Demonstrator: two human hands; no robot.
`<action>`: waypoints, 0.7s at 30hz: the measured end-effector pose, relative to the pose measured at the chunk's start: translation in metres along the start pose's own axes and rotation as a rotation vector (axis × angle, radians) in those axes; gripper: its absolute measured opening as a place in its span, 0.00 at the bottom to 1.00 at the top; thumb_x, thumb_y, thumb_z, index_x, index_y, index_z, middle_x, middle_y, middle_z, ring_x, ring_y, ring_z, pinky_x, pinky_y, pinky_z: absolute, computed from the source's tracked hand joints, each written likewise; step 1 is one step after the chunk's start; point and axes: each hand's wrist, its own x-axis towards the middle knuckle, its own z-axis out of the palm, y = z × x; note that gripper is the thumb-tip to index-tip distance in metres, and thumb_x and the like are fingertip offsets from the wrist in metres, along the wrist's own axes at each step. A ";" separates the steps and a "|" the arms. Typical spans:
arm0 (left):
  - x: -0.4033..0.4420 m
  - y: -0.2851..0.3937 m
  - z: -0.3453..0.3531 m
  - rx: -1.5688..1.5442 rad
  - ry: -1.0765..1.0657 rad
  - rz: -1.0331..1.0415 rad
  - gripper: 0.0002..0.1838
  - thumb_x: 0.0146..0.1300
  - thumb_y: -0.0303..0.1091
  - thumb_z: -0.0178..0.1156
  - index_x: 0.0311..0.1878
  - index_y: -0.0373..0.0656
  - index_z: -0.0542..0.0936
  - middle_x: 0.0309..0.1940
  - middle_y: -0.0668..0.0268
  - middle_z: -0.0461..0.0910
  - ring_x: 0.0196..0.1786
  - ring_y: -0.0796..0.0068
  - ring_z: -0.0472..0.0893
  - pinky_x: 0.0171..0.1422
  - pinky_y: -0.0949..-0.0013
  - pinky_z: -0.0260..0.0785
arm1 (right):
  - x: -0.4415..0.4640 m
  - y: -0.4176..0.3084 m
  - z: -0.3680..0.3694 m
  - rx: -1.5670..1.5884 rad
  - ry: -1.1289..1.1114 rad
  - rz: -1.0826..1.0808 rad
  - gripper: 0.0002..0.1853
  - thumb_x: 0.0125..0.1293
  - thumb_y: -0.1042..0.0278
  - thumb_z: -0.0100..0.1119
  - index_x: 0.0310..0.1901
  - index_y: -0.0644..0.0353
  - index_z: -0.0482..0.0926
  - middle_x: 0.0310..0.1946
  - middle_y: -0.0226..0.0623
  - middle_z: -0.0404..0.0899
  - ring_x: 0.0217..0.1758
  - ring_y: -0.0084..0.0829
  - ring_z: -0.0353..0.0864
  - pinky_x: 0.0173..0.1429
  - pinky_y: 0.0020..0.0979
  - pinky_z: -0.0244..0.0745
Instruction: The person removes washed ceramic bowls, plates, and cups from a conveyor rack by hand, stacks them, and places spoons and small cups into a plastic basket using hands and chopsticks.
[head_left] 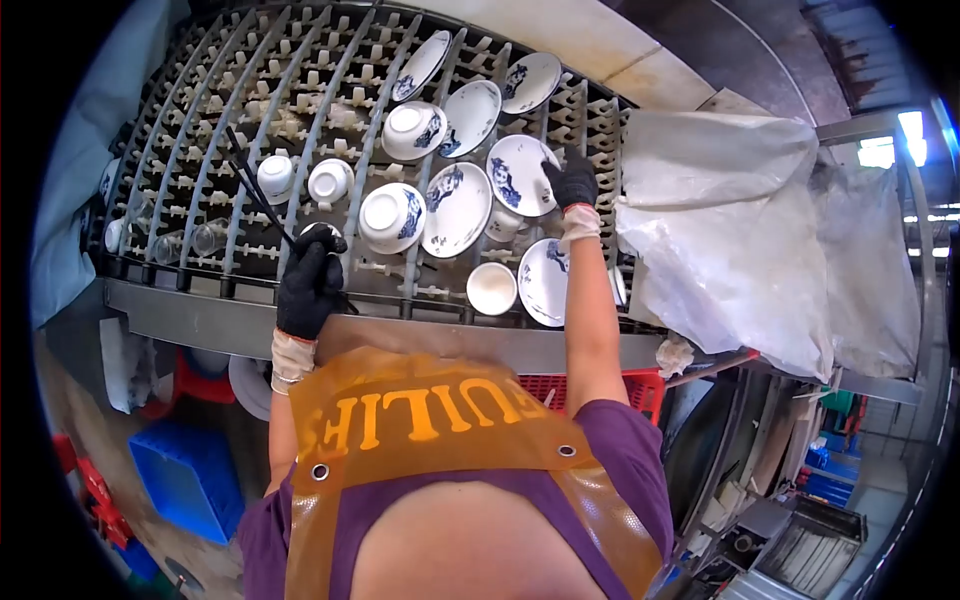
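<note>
Right hand: my right hand [573,184], black-gloved, fingers touching the right rim of the plate; can't tell if it's closed on it or just resting.
Plate: round white glossy plate with blue print [522,172], just left of my right hand, leaning on the grey pegged rack [345,85].
Plate feel: probably light enough for one hand; stiff, smooth, likely slick if wet (can't tell), chips if knocked.
Plate hold: rim, thumb on the face, fingers behind; the glaze offers little bite mid-face.
Left hand: my left hand [312,278], black-gloved, wrapped round long thin black sticks [258,194] pointing up and away to its left.
Sticks feel: look light and stiff, apt to roll; best bundled mid-length.
Near left hand: upside-down white bowl with blue print [392,217] to its right, two small white cups beyond its fingers. Bowl: foot ring is the handhold.
Near right hand: second blue-printed white plate [457,210] further left; third blue-printed white plate [543,283] on my side, partly behind my forearm.
</note>
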 end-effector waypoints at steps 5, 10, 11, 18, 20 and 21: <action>0.002 -0.008 0.000 -0.099 -0.049 -0.050 0.14 0.70 0.37 0.46 0.54 0.44 0.71 0.35 0.71 0.74 0.22 0.88 0.63 0.24 0.83 0.54 | 0.035 0.020 -0.011 0.330 -0.369 0.138 0.20 0.46 0.56 0.63 0.40 0.57 0.82 0.36 0.44 0.82 0.40 0.42 0.81 0.47 0.38 0.73; 0.000 -0.013 0.009 -0.112 -0.024 -0.014 0.14 0.69 0.35 0.47 0.55 0.44 0.72 0.39 0.68 0.76 0.22 0.86 0.64 0.23 0.82 0.55 | 0.020 -0.044 -0.085 0.806 -0.286 0.251 0.14 0.56 0.59 0.60 0.39 0.60 0.81 0.30 0.44 0.82 0.31 0.37 0.82 0.39 0.33 0.75; 0.000 -0.014 0.011 -0.131 -0.024 -0.019 0.14 0.69 0.35 0.47 0.55 0.43 0.72 0.39 0.68 0.76 0.22 0.86 0.64 0.23 0.82 0.54 | 0.011 -0.040 -0.084 0.660 -0.421 0.098 0.15 0.59 0.57 0.59 0.39 0.60 0.81 0.30 0.43 0.82 0.31 0.33 0.82 0.39 0.32 0.74; -0.001 -0.023 0.018 -0.165 -0.032 -0.040 0.14 0.69 0.35 0.48 0.55 0.43 0.72 0.38 0.67 0.76 0.22 0.86 0.64 0.23 0.82 0.54 | -0.117 -0.074 -0.093 0.136 -0.885 -0.454 0.20 0.53 0.69 0.58 0.51 0.55 0.76 0.35 0.46 0.80 0.37 0.44 0.80 0.43 0.38 0.74; 0.000 -0.026 0.020 -0.167 -0.035 -0.043 0.14 0.68 0.35 0.48 0.55 0.43 0.72 0.38 0.67 0.76 0.22 0.85 0.65 0.22 0.83 0.54 | -0.122 -0.102 -0.127 0.171 -0.818 -0.246 0.20 0.55 0.71 0.52 0.51 0.50 0.75 0.38 0.44 0.80 0.37 0.42 0.80 0.44 0.39 0.74; -0.001 -0.027 0.021 -0.175 -0.018 -0.056 0.14 0.68 0.35 0.49 0.54 0.43 0.72 0.38 0.67 0.76 0.23 0.85 0.65 0.22 0.83 0.54 | -0.131 -0.113 -0.137 0.306 -0.632 -0.229 0.23 0.55 0.72 0.51 0.56 0.49 0.71 0.47 0.45 0.77 0.42 0.44 0.79 0.43 0.38 0.75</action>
